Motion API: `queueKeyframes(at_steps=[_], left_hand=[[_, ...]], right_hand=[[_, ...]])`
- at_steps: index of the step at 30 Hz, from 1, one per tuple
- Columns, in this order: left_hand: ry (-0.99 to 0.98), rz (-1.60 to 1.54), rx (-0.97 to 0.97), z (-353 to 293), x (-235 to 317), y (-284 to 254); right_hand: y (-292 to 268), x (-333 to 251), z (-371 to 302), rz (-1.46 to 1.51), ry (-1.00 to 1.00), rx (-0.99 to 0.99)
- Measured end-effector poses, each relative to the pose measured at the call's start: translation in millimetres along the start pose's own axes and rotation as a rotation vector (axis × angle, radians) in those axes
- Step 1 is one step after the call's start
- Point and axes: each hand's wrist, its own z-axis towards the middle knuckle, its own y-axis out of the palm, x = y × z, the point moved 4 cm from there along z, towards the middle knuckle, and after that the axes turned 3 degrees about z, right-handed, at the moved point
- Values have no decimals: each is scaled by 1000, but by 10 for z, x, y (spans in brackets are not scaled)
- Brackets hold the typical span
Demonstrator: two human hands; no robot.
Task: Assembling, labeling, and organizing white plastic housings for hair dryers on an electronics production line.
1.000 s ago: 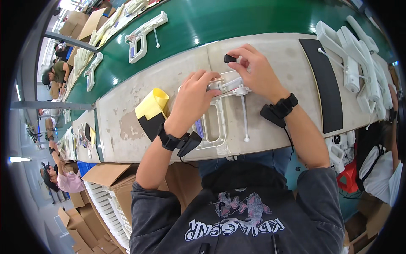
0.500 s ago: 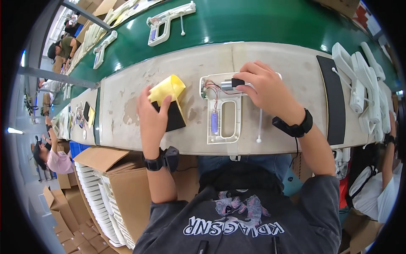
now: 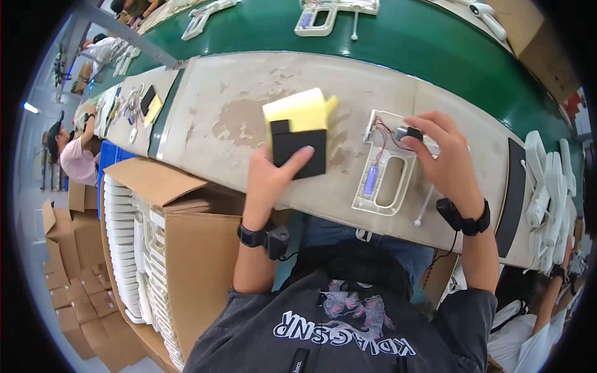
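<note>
Resting on the worn beige desk in front of the person is a pale yellow cardboard box with a small flap sticking out at its right corner, and a black rectangular block lies against its near side, touching it. To the person's lower left, an open brown cardboard carton stands below the desk edge, with stacks of white plastic trays packed beside it, and more brown cartons are piled on the floor further left. A long black rectangular pad lies on the desk at the far right, next to a heap of white plastic parts. The left hand lies mostly open on the near edge of the black block, its thumb pressed across the block's face; whether the fingers grip underneath cannot be told. The right hand is curled, fingertips pinching a small dark cylindrical motor with red and black wires, held at the top of a white plastic handle-shaped housing that lies flat on the desk just right of the block. A blue component sits inside the housing beside its oval opening. Beyond the desk runs a green conveyor belt carrying another white housing.
</note>
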Motion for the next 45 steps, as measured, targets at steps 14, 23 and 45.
queueKeyframes(at_steps=[14, 23, 45], left_hand=[[677, 591, -181, -412, 540, 179], [134, 98, 20, -227, 292, -21], [272, 380, 117, -1163, 548, -847]], right_hand=[[504, -701, 147, 510, -391, -216], [40, -279, 113, 255, -161, -68], [554, -344, -54, 25, -262, -636]])
